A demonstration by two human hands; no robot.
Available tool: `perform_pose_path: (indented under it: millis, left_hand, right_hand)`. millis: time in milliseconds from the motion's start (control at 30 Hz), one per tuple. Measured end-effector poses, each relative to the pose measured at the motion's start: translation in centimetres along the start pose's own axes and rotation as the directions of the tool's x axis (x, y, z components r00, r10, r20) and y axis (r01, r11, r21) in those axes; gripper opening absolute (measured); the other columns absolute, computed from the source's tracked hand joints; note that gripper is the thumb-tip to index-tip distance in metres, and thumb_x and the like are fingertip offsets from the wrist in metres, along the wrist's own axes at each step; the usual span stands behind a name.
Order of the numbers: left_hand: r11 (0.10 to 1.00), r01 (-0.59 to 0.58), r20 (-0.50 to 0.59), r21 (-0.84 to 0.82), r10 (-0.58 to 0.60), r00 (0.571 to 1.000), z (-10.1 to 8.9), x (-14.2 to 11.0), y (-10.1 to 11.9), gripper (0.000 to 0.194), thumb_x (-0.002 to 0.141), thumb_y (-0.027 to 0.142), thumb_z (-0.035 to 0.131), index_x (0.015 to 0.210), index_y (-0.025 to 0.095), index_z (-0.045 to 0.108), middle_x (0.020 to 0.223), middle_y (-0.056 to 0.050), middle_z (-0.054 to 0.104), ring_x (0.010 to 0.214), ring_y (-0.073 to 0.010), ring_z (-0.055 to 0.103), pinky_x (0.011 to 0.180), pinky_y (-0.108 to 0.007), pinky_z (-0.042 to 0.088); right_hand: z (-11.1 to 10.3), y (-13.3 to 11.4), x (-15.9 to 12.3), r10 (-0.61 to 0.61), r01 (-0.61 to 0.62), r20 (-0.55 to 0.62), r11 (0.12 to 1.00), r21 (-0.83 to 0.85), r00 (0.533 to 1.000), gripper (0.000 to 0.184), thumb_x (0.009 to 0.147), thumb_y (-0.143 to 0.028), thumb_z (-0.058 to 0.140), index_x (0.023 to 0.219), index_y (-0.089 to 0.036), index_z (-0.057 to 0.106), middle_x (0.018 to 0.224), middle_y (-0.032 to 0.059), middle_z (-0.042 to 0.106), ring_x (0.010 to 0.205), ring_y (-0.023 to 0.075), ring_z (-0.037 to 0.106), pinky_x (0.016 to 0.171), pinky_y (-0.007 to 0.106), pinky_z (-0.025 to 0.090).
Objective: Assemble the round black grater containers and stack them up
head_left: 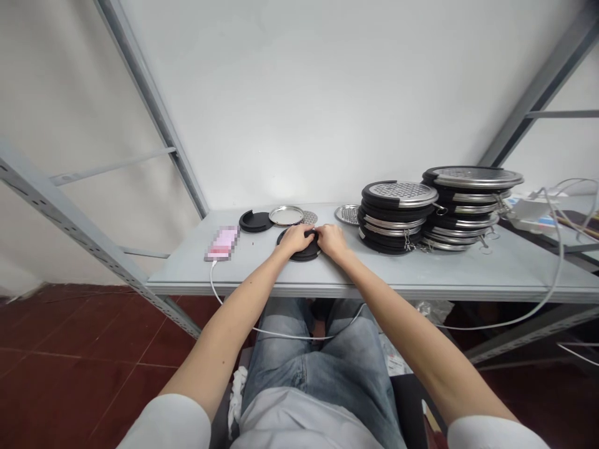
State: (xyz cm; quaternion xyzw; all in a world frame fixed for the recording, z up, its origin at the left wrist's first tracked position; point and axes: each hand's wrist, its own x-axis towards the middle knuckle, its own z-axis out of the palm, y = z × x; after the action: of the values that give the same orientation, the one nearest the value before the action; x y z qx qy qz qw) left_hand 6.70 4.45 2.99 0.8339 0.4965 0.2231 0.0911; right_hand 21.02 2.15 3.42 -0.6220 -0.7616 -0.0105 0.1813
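The round black piece (305, 254) lies flat on the counter (262, 269), directly in front of the person and near the front edge. The left hand (296, 239) is on its left side and the right hand (331, 241) touches its right side, the two close together towards the far part of its rim. The fingers of both hands are curled inward against the piece; whether they pinch it or only press on it cannot be told, as the backs of the hands hide the fingertips.

Just beyond the left hand, a silver ring (286, 216) lies between a black cover (255, 221) and a small perforated disc (309, 217). A larger perforated disc (347, 214) lies beyond the right hand, beside the nearer stack (397, 215) of black and metal rounds; the farther stack (468, 209) stands to its right. At left, a phone (223, 243) has a white cable (214, 280) attached.
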Motion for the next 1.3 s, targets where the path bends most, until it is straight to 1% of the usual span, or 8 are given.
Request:
perform_pose_path:
  millis: [233, 467, 700, 900, 1100, 1200, 1300]
  left_hand:
    - [1.0, -0.007, 0.011, 0.007, 0.007, 1.0, 0.0, 0.2, -0.2, 0.038, 0.088, 0.028, 0.054, 0.126, 0.024, 0.06, 0.133, -0.003, 0.059, 0.123, -0.0226, 0.054, 0.105, -0.033, 0.039]
    - [1.0, -0.013, 0.007, -0.001, 0.013, 1.0, 0.2, 0.3, -0.5, 0.037, 0.089, 0.026, 0.053, 0.125, 0.024, 0.061, 0.132, -0.003, 0.059, 0.123, -0.0227, 0.054, 0.106, -0.034, 0.04]
    - [0.999, -0.041, 0.011, 0.004, 0.041, 0.999, 0.3, 0.2, -0.5, 0.037, 0.091, 0.025, 0.048, 0.126, 0.022, 0.059, 0.134, -0.004, 0.057, 0.124, -0.0215, 0.053, 0.107, -0.032, 0.039]
    - [0.997, -0.056, 0.042, 0.06, 0.054, 0.998, 0.0, 0.1, -0.1, 0.039, 0.093, 0.023, 0.045, 0.13, 0.018, 0.057, 0.134, -0.008, 0.058, 0.124, -0.0232, 0.053, 0.106, -0.033, 0.04]
    - [0.994, -0.052, 0.053, 0.092, 0.047, 0.997, -0.2, 0.0, 0.3, 0.038, 0.093, 0.021, 0.045, 0.128, 0.023, 0.058, 0.131, -0.005, 0.06, 0.122, -0.0227, 0.055, 0.106, -0.034, 0.04]
    - [0.994, -0.05, 0.047, 0.096, 0.046, 0.998, -0.3, -0.1, 0.4, 0.038, 0.093, 0.022, 0.045, 0.129, 0.021, 0.057, 0.131, -0.006, 0.06, 0.121, -0.0222, 0.055, 0.106, -0.032, 0.04]
    - [0.993, -0.049, 0.049, 0.108, 0.044, 0.998, -0.3, -0.1, 0.5, 0.037, 0.094, 0.022, 0.044, 0.128, 0.021, 0.058, 0.13, -0.006, 0.06, 0.121, -0.022, 0.055, 0.106, -0.031, 0.04]
  right_hand:
    - [0.4, 0.0, 0.1, 0.018, -0.019, -0.008, 1.0, -0.023, 1.0, 0.035, 0.089, -0.019, 0.04, 0.104, -0.017, 0.072, 0.103, 0.0148, 0.07, 0.096, 0.0218, 0.064, 0.08, 0.027, 0.041]
    - [0.8, 0.1, 0.1, 0.016, -0.016, -0.037, 1.0, -0.007, 0.999, 0.035, 0.088, -0.018, 0.041, 0.102, -0.017, 0.072, 0.101, 0.0146, 0.071, 0.093, 0.0223, 0.064, 0.079, 0.027, 0.041]
    - [1.3, 0.3, 0.0, 0.032, -0.033, -0.058, 0.999, -0.005, 0.998, 0.036, 0.089, -0.02, 0.039, 0.103, -0.018, 0.072, 0.099, 0.0137, 0.072, 0.09, 0.0219, 0.065, 0.078, 0.027, 0.041]
    - [1.5, 0.3, 0.0, 0.042, -0.038, -0.088, 0.998, 0.048, 0.995, 0.035, 0.087, -0.02, 0.041, 0.101, -0.018, 0.073, 0.099, 0.0134, 0.072, 0.09, 0.0216, 0.065, 0.077, 0.026, 0.041]
    - [1.6, 0.4, -0.2, 0.062, -0.054, -0.086, 0.995, 0.087, 0.994, 0.036, 0.088, -0.021, 0.041, 0.107, -0.018, 0.072, 0.102, 0.012, 0.071, 0.093, 0.0207, 0.063, 0.079, 0.026, 0.04]
    - [1.6, 0.3, -0.2, 0.054, -0.045, -0.091, 0.993, 0.107, 0.994, 0.036, 0.088, -0.02, 0.041, 0.108, -0.019, 0.071, 0.103, 0.0111, 0.07, 0.093, 0.0204, 0.061, 0.08, 0.026, 0.039]
    - [1.4, 0.2, -0.2, 0.039, -0.026, -0.109, 0.992, 0.121, 0.993, 0.036, 0.089, -0.019, 0.04, 0.106, -0.019, 0.072, 0.103, 0.011, 0.069, 0.097, 0.0206, 0.058, 0.081, 0.026, 0.039]
